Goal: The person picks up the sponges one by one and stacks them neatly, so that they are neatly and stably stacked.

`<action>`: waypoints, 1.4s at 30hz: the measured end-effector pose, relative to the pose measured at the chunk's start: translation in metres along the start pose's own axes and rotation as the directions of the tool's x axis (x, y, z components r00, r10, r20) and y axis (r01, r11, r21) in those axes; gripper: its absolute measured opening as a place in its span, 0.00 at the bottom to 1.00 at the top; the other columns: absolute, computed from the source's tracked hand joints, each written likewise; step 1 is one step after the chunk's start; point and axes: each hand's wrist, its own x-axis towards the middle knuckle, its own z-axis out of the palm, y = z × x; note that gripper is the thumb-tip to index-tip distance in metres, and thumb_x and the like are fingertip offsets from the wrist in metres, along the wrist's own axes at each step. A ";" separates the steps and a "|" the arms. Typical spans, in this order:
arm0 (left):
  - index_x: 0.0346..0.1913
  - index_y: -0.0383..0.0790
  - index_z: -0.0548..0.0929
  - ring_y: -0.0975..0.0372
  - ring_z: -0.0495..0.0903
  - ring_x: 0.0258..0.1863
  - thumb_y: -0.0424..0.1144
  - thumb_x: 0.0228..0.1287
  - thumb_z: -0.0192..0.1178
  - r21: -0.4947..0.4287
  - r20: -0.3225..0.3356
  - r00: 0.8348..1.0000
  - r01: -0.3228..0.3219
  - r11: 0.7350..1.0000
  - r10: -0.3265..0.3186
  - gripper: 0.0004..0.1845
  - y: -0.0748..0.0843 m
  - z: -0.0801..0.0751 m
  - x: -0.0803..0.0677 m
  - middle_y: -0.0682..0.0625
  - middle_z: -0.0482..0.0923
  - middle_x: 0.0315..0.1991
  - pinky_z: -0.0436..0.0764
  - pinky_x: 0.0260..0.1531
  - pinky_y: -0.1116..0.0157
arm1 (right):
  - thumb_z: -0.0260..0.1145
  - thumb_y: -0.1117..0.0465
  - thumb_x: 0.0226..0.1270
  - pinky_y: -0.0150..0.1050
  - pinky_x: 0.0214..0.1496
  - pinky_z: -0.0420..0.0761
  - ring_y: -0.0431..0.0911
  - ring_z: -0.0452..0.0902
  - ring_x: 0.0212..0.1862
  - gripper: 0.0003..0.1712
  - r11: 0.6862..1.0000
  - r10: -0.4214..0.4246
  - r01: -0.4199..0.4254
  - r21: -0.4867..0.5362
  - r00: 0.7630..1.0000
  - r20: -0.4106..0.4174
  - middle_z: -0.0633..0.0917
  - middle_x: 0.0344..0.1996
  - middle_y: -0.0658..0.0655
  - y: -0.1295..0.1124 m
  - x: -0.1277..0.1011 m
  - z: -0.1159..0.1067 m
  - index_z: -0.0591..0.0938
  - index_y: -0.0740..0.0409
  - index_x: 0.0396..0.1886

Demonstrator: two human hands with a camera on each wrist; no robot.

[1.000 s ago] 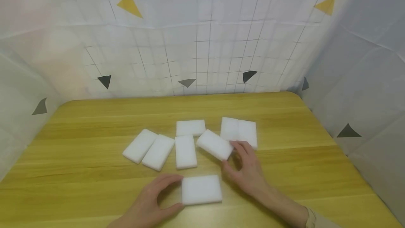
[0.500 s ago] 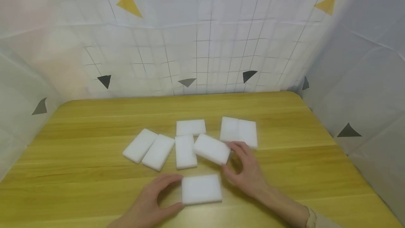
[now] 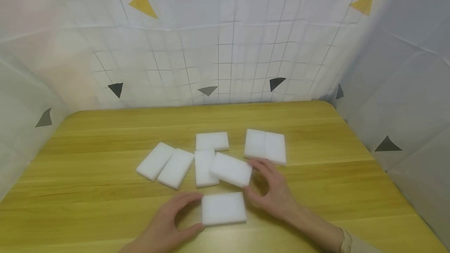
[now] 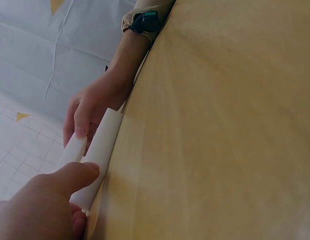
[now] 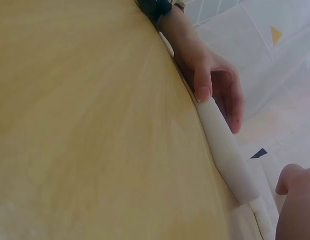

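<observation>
The right hand (image 3: 272,190) pinches a tilted white sponge (image 3: 231,169) between thumb and fingertips, its far corner overlapping an upright sponge (image 3: 205,168). The left hand (image 3: 168,220) curls thumb and forefinger round the left edge of the near sponge (image 3: 223,208) (flat on the wooden table (image 3: 105,206)) — other white sponges lie beyond, well apart from both hands.

A yellow wooden table (image 3: 105,206) carries eight flat white foam blocks (image 3: 175,168) near its middle.
</observation>
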 end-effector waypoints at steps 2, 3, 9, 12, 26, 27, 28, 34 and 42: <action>0.64 0.57 0.77 0.66 0.78 0.58 0.52 0.56 0.74 -0.004 0.000 1.000 0.003 1.000 -0.003 0.32 0.000 0.000 0.000 0.66 0.76 0.60 0.82 0.57 0.60 | 0.78 0.60 0.46 0.31 0.65 0.75 0.48 0.78 0.55 0.38 0.999 -0.033 0.033 0.007 0.999 0.000 0.80 0.57 0.57 0.001 0.000 0.000 0.78 0.61 0.61; 0.64 0.57 0.77 0.66 0.78 0.59 0.53 0.55 0.74 -0.006 0.001 1.000 0.005 1.000 -0.005 0.32 0.000 0.000 0.000 0.66 0.76 0.60 0.82 0.57 0.60 | 0.78 0.60 0.46 0.30 0.66 0.73 0.49 0.78 0.56 0.38 0.999 -0.046 0.046 0.010 0.999 0.001 0.80 0.57 0.57 0.001 0.000 0.001 0.78 0.62 0.61; 0.64 0.56 0.77 0.66 0.78 0.59 0.53 0.56 0.74 -0.010 0.010 1.000 0.010 1.000 -0.009 0.32 0.000 0.000 0.000 0.66 0.76 0.60 0.81 0.58 0.60 | 0.77 0.61 0.46 0.26 0.68 0.69 0.50 0.76 0.57 0.37 0.992 -0.116 0.115 0.042 0.993 0.023 0.79 0.56 0.56 0.001 -0.001 0.000 0.78 0.60 0.61; 0.64 0.57 0.77 0.66 0.77 0.60 0.54 0.56 0.73 -0.020 0.024 0.999 0.032 0.999 -0.032 0.32 0.000 -0.001 0.000 0.67 0.75 0.61 0.81 0.58 0.60 | 0.77 0.62 0.45 0.27 0.69 0.69 0.51 0.77 0.57 0.37 0.983 -0.171 0.169 0.070 0.985 0.030 0.80 0.55 0.58 0.001 0.000 0.000 0.78 0.62 0.60; 0.64 0.63 0.75 0.66 0.77 0.61 0.56 0.56 0.73 -0.038 0.030 0.997 0.068 0.997 -0.067 0.32 -0.001 0.000 -0.001 0.68 0.75 0.61 0.80 0.59 0.60 | 0.76 0.58 0.49 0.33 0.68 0.72 0.51 0.78 0.55 0.36 0.935 -0.335 0.323 0.148 0.939 0.071 0.81 0.53 0.60 0.002 0.001 0.000 0.78 0.67 0.59; 0.64 0.63 0.75 0.66 0.77 0.61 0.56 0.55 0.73 -0.039 0.029 0.997 0.071 0.997 -0.070 0.32 -0.001 0.000 -0.001 0.68 0.75 0.61 0.80 0.59 0.60 | 0.76 0.58 0.50 0.33 0.68 0.73 0.51 0.78 0.55 0.36 0.933 -0.341 0.327 0.150 0.937 0.078 0.81 0.53 0.60 0.002 0.001 0.000 0.78 0.68 0.59; 0.64 0.63 0.75 0.66 0.77 0.61 0.56 0.55 0.73 -0.041 0.027 0.997 0.072 0.997 -0.071 0.32 -0.001 0.000 0.000 0.68 0.75 0.61 0.80 0.59 0.60 | 0.76 0.57 0.51 0.33 0.68 0.73 0.51 0.78 0.55 0.36 0.931 -0.346 0.331 0.155 0.934 0.086 0.81 0.53 0.60 0.002 0.001 0.000 0.78 0.67 0.60; 0.65 0.62 0.74 0.67 0.78 0.59 0.56 0.55 0.73 -0.074 0.028 0.995 0.096 0.993 -0.094 0.33 0.001 -0.001 0.001 0.69 0.76 0.59 0.81 0.59 0.62 | 0.76 0.57 0.51 0.34 0.68 0.73 0.51 0.78 0.55 0.37 0.916 -0.384 0.362 0.173 0.917 0.109 0.81 0.53 0.60 0.002 0.002 0.000 0.77 0.68 0.59; 0.67 0.60 0.73 0.69 0.79 0.56 0.54 0.55 0.74 -0.102 0.019 0.995 0.099 0.990 -0.097 0.36 0.000 0.000 0.000 0.69 0.77 0.57 0.81 0.57 0.66 | 0.76 0.56 0.52 0.36 0.67 0.75 0.50 0.77 0.55 0.36 0.888 -0.441 0.406 0.218 0.886 0.146 0.80 0.53 0.60 0.001 0.003 -0.001 0.77 0.70 0.59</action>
